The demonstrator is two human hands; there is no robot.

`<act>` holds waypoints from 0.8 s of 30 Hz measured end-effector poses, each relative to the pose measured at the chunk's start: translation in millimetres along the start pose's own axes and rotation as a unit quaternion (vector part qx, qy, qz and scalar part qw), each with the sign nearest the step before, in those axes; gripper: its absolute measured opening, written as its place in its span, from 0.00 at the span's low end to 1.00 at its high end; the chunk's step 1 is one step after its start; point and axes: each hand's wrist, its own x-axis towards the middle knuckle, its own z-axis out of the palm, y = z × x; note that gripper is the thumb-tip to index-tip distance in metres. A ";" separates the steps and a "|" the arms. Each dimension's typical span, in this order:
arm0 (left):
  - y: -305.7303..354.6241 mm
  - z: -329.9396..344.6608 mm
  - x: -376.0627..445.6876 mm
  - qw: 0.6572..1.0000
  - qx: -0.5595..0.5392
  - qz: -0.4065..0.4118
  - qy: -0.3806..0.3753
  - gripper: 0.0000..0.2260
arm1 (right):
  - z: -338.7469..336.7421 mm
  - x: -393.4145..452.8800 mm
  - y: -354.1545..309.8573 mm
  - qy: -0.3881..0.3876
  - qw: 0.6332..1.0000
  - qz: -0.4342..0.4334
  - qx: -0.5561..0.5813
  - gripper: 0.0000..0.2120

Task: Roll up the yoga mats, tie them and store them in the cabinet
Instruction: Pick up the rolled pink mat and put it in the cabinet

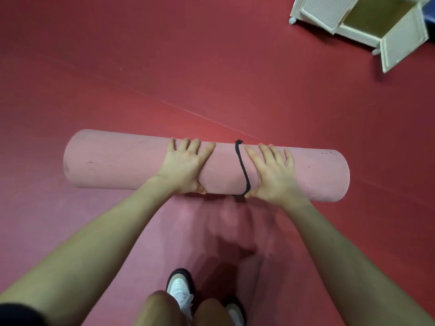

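Hands, left [186,164] and right [274,171], press flat with straight fingers [266,150] on corded [242,169] pink mat [117,163]

Pink yoga mat [131,163], black cord [242,168], red floor [164,67], white cabinet [397,36].

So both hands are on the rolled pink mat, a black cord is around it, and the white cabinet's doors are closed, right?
Not quite: the head view shows the white cabinet with its doors open. The rest holds: left hand and right hand are on the rolled pink mat, with the black cord around it.
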 end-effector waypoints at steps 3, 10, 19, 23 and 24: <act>-5.1 -82.2 -13.6 1.000 0.000 0.008 -0.002 0.54 | -79.7 -20.3 -1.3 0.004 1.000 0.008 0.004 0.58; -3.4 -240.1 -25.7 0.999 0.009 0.048 0.018 0.54 | -228.1 -64.6 8.2 0.018 0.998 0.058 0.007 0.58; 38.9 -338.5 28.1 0.994 0.018 0.097 0.050 0.54 | -310.7 -79.5 83.7 0.061 0.993 0.099 -0.004 0.59; 68.5 -368.7 79.5 0.992 0.014 0.108 0.060 0.54 | -329.3 -61.2 142.5 0.077 0.991 0.105 -0.009 0.59; 77.4 -376.7 94.8 0.992 0.018 0.108 0.061 0.54 | -334.4 -55.0 159.7 0.074 0.992 0.106 -0.008 0.59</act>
